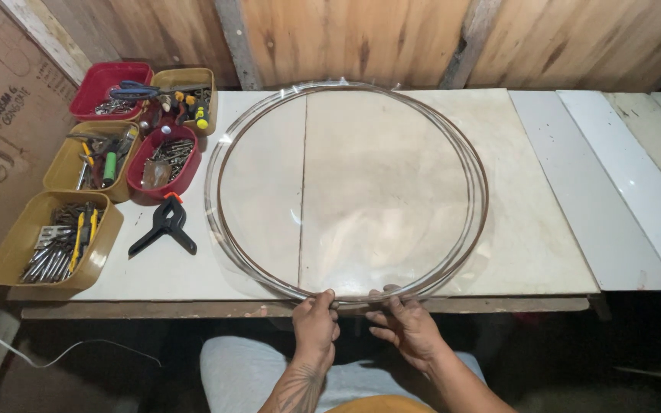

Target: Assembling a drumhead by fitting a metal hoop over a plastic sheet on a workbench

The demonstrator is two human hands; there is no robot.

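Gripping the near edge of a big clear disc [346,191], the left hand [316,325] and the right hand [403,325] sit close together, fingers curled over its rim; both are closed on it, thumbs on top. The disc lies flat on the desk [545,229], reaching away from the hands almost to the wooden wall [361,38], with a thin dark ring running just inside its edge. It looks like thin see-through plastic, so probably light but floppy over such a span, smooth and easily scratched or cracked; a hold at the rim with the hands spread wider apart would likely steady it better than this narrow grip. Off beyond the left hand lie a black spring clamp [164,226] and several yellow and red trays [55,241] of bits and tools
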